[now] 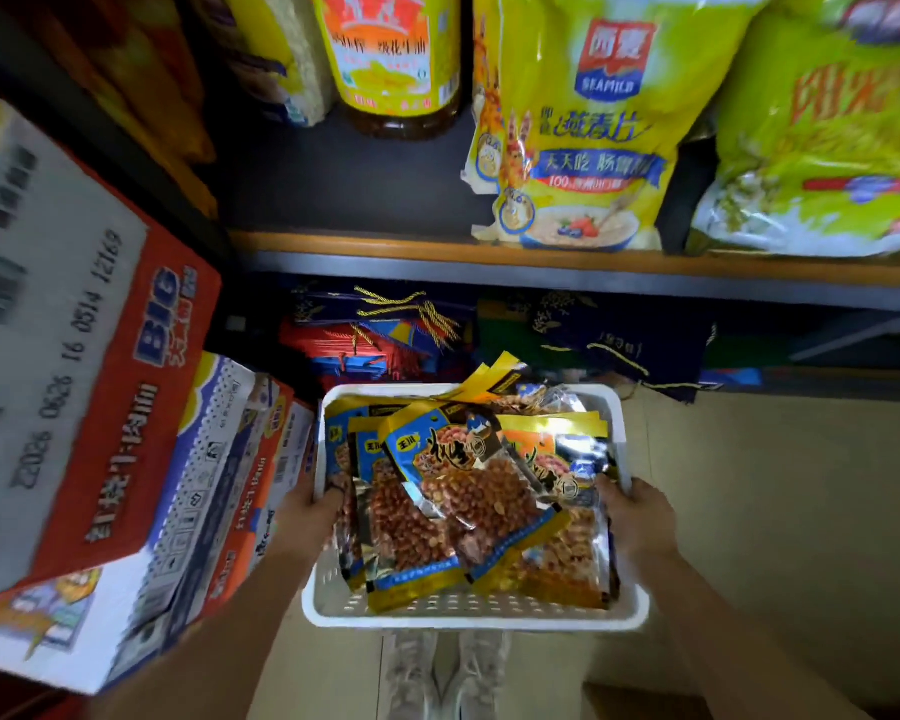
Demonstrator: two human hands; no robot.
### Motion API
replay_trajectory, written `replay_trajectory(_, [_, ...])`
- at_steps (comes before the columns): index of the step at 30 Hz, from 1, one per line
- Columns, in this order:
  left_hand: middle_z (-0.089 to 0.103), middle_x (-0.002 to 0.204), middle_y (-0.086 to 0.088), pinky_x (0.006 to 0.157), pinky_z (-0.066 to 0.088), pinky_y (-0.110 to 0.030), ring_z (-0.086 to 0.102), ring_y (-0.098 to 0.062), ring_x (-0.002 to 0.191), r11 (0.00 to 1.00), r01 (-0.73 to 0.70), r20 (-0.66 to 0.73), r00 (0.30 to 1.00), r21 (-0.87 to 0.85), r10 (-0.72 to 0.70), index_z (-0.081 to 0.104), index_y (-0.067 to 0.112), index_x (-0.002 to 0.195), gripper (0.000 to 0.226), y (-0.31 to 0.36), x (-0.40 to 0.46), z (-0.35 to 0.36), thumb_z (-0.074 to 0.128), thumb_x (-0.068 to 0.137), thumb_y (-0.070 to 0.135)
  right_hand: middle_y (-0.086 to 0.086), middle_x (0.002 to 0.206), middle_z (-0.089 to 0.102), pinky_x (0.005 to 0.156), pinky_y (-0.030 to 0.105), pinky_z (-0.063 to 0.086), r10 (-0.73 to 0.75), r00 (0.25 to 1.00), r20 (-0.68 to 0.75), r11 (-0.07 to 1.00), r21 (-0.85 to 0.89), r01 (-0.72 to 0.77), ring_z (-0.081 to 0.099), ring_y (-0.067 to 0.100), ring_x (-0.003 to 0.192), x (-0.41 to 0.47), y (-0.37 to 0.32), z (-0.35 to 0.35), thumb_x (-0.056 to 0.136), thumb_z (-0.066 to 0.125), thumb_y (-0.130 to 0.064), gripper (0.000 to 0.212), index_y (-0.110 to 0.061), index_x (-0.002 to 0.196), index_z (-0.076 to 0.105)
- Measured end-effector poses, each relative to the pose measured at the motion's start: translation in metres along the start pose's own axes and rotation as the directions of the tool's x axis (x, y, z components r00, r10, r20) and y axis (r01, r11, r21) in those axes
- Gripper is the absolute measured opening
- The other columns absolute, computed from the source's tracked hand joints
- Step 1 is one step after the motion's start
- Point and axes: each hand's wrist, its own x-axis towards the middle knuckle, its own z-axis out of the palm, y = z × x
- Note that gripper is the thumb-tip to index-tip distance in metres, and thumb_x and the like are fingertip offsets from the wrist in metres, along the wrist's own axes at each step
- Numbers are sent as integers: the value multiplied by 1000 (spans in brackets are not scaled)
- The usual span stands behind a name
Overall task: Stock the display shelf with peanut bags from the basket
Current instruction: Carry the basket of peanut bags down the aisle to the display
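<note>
A: Where are the hands?
B: Left hand [310, 506] and right hand [640, 517] each clamp a side rim of the white perforated plastic basket [468, 613], lower centre.
A: And the goods?
B: Blue-and-gold peanut bags [453, 501] heaped inside it, below the dark orange-edged display shelf [365, 200] at frame top

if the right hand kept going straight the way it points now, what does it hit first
Probably the peanut bags in the basket: the right hand grips the right rim, fingers aimed inward. Depth is unclear.
</note>
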Motion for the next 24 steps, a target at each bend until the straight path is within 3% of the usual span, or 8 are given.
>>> replay_trajectory(3, [44,48,0,43,29,-24,43,-17,44,979,-123,37,992,162,118,54,-13,106,32,15,-60,-33,53,89,14,5,56,46,49,28,32,5,1000,23,995,-100,-3,44,18,52,-71,4,-46,96,43,-28,41,-12,58,42])
replay_trajectory(6, [48,52,-2,41,30,-24,47,-17,46,937,-234,106,971,260,213,57,-7,95,28,38,-115,-52,54,91,20,7,63,48,56,33,30,24,1000,-10,983,-182,-26,46,25,62,-131,15,-88,99,37,-28,42,-16,59,37])
replay_trajectory(8, [52,54,-5,43,32,-26,50,-21,48,911,-282,174,955,302,238,52,3,81,25,55,-141,-55,51,93,26,18,73,52,61,33,29,42,996,-77,976,-212,-57,48,29,70,-156,24,-116,98,38,-28,42,-7,62,43])
replay_trajectory(11, [53,54,-4,41,32,-26,49,-19,46,857,-407,302,899,315,316,51,11,85,15,92,-170,-43,49,93,23,33,82,63,63,36,35,75,980,-183,974,-197,-112,62,40,82,-175,37,-163,97,41,-30,45,6,75,58])
replay_trajectory(14, [46,52,-4,42,28,-28,43,-20,45,833,-492,344,851,255,397,45,18,69,23,147,-193,-13,52,91,17,28,71,67,65,40,48,85,963,-256,970,-200,-138,66,39,72,-181,49,-214,96,40,-33,50,-5,56,52])
replay_trajectory(18, [44,53,-6,46,31,-28,43,-22,47,743,-641,454,729,193,511,41,17,64,27,236,-227,48,51,89,11,7,48,52,50,29,37,129,905,-404,984,-57,-166,53,23,48,-174,64,-286,97,39,-30,52,-11,49,45])
replay_trajectory(21, [42,53,-9,51,33,-34,44,-27,52,665,-728,526,636,167,564,36,14,60,32,300,-251,109,50,89,10,9,50,54,48,27,35,207,860,-467,977,57,-205,53,24,49,-153,81,-342,96,41,-31,52,-12,48,46])
replay_trajectory(24, [44,55,-12,51,33,-34,46,-29,54,578,-792,591,566,197,575,39,12,62,31,358,-279,186,51,90,16,18,63,63,59,31,43,294,812,-505,955,191,-227,62,31,64,-129,102,-401,94,44,-32,49,-14,49,49])
